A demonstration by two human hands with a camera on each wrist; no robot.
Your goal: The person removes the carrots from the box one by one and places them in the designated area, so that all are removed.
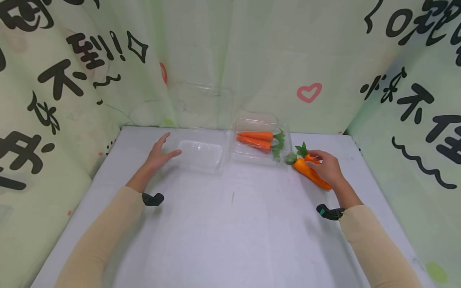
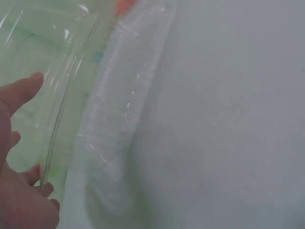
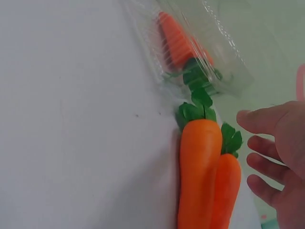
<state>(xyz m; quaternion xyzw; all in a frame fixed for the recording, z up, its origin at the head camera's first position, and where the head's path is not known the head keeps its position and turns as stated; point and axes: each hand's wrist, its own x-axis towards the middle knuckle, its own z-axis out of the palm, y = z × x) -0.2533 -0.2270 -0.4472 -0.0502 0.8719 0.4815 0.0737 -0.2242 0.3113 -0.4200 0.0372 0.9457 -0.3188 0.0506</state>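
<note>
Left hand (image 1: 160,154): open, with thumb and fingers spread apart, at the left side of the left container (image 1: 201,154). Contact with container: undeterminable from these views.

Right hand (image 1: 328,166): likewise open, with loosely extended fingers, just beside the rear loose carrot (image 1: 312,159). In the right wrist view, visible gap between fingertips and carrot body. Hand count: two.

Front loose carrot (image 1: 311,174): on the tabletop (image 1: 230,224), alongside the rear one. Right of the right container (image 1: 252,157), with leafy end toward it and orange tip toward the near right.

Far inner carrot (image 1: 255,135) and near inner carrot (image 1: 254,142): both inside the right container, side by side, with orange tips to the left and green tops to the right.

Carrot count: four in total; two loose, two contained. Green tops: four, one per carrot.

Container count: two, both of clear plastic, side by side at the far edge of the tabletop. On the left container: one lid (image 1: 205,106), raised behind the tray. On the right container: lid position hard to read through the plastic.

Wrist devices: two, dark; left device (image 1: 153,199) and right device (image 1: 330,213), one per wrist.

Around the tabletop: pale green curtain (image 1: 259,48), with black lettering (image 1: 12,185) and a red heart outline (image 1: 300,94).
</note>
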